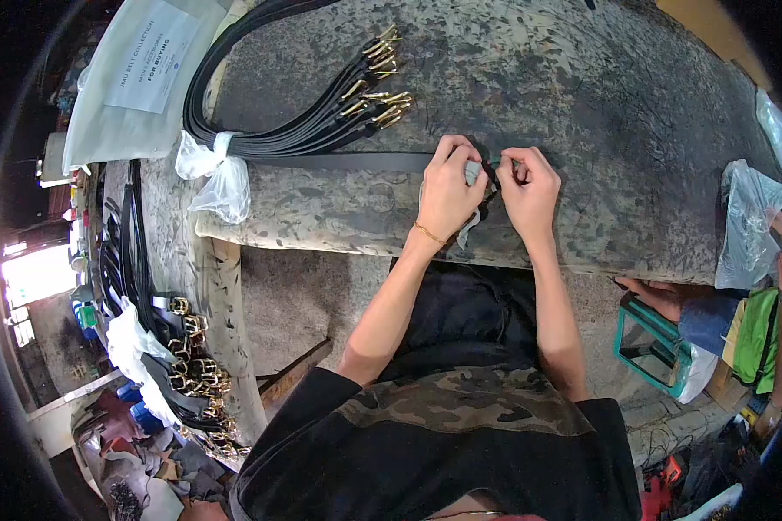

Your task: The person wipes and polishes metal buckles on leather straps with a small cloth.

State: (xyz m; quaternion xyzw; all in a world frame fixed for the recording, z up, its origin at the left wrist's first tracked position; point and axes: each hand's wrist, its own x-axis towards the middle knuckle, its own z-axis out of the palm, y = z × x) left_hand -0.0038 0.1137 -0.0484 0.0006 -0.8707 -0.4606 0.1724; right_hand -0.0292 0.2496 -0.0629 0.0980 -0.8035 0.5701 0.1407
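A single black belt (347,161) lies along the table's near side and ends at my left hand (446,193), which is closed around its end. A grey rag (472,173) is bunched in the same fingers, and a loose strip hangs below them. Close beside it, the fingertips of my right hand (528,184) are pinched together by the dark belt end; what they hold is too small to make out. Behind my hands lies a bundle of black belts (278,141) with gold buckles (381,104), tied with a white plastic bag (222,178).
The worn, stained table (530,78) spreads out before me. A labelled plastic sleeve (143,65) lies at far left. More belts with gold buckles (195,365) hang lower left. A clear plastic bag (747,221) and a green-framed box (652,343) are at right, near another person's arm.
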